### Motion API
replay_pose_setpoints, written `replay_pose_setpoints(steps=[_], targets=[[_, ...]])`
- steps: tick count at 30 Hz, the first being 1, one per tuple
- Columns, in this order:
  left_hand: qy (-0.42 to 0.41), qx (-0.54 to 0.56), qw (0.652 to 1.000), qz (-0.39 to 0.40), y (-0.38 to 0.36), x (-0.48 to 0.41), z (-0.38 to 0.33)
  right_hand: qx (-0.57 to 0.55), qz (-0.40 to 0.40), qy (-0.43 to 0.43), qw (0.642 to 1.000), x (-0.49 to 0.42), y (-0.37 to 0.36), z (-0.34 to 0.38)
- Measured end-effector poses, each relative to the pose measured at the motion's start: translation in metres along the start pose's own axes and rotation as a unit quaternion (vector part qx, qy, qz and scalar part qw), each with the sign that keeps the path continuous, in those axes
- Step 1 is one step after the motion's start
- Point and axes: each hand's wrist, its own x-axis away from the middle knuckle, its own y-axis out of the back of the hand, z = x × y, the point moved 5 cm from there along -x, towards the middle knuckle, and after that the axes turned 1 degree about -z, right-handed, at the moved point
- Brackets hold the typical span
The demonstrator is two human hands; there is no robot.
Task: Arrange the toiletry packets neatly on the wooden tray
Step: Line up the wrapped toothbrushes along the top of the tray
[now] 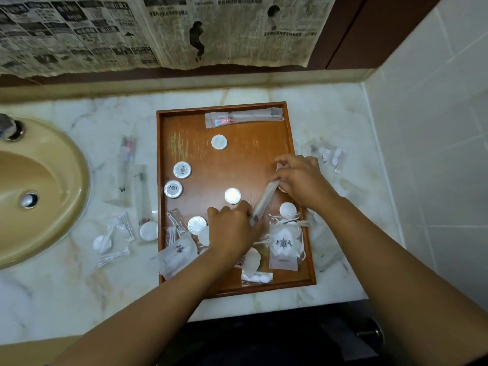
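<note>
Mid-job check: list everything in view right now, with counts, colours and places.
Wooden tray: one, brown, on counter.
Round packets: at least five, white-silver, scattered on tray.
Toothbrush packet: one, clear, along tray's far rim.
Long packet: one, pale, held over tray.
Pouches: two, white with dark emblem, tray's near end.
Loose packets: several, clear, on counter either side of tray.
Sink: one, beige, left.
Counter: white marble.
Newspaper: yellowed, on wall behind.
Left hand: grips Long packet's near end.
Right hand: grips its far end.
</note>
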Motion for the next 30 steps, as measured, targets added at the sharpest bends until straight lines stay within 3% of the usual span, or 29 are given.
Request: replay_pose_setpoints(steps=[6,11,16,26,30], targets=[[0.027,0.068,0.996,-0.052,0.035,-0.039,0.020,-0.023,-0.088,-0.066,0.994,-0.009,0.014,-0.009],[0.016,0.127,0.989,-0.069,0.058,-0.086,0.039,-0.021,-0.112,-0.125,0.986,-0.032,0.018,-0.011],[0.035,0.244,0.968,-0.037,0.070,-0.133,0.054,-0.011,-0.121,-0.172,0.978,-0.066,0.019,-0.009],[0.038,0.233,0.971,-0.042,0.064,-0.186,0.069,0.030,-0.119,-0.192,0.974,-0.116,0.011,-0.023],[0.002,0.100,0.991,-0.086,0.058,-0.186,0.072,0.057,-0.137,-0.171,0.974,-0.115,0.005,-0.023]])
